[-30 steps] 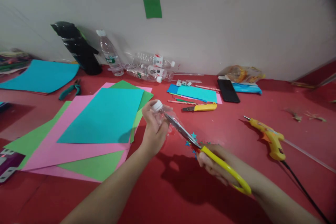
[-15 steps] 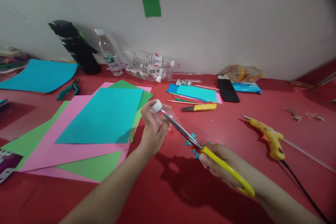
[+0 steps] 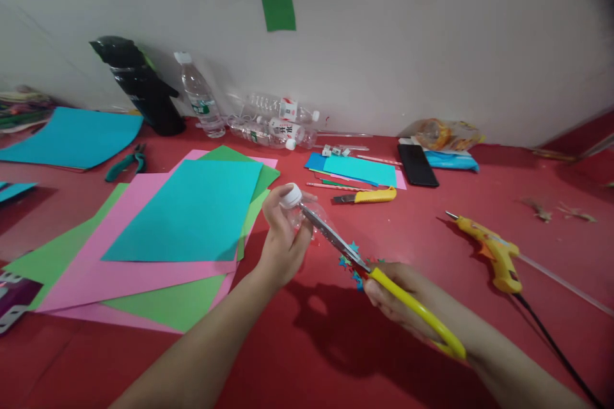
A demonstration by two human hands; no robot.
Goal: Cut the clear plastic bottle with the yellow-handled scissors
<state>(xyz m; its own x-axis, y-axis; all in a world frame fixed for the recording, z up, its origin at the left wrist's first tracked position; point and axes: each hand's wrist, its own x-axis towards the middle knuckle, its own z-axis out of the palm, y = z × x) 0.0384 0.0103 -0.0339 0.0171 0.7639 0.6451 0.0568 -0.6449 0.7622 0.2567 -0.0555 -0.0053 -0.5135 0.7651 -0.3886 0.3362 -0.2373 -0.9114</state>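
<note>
My left hand (image 3: 283, 246) is closed round a clear plastic bottle top (image 3: 314, 212) with a white cap (image 3: 290, 196) pointing up and toward the left. Gripped in my right hand (image 3: 400, 291) are yellow-handled scissors (image 3: 417, 313), their blades slanting up to the left. The blade tips touch or overlap the clear plastic just below the cap; whether the plastic lies between the blades is hard to see. Small blue, green and red paper stars (image 3: 354, 248) lie on the red table behind the blades, partly hidden by them and my right hand.
Coloured paper sheets (image 3: 192, 211) spread at the left, with pliers (image 3: 125, 165) beyond. Clear bottles (image 3: 268, 131) and a black flask (image 3: 139, 89) line the wall. A yellow utility knife (image 3: 374, 195) and phone (image 3: 417, 165) lie behind; a glue gun (image 3: 494, 252) with its cord sits right.
My left hand and the bottle top have shifted slightly to the right, and the cap has turned a little. My right hand and the scissors stay nearly in place.
</note>
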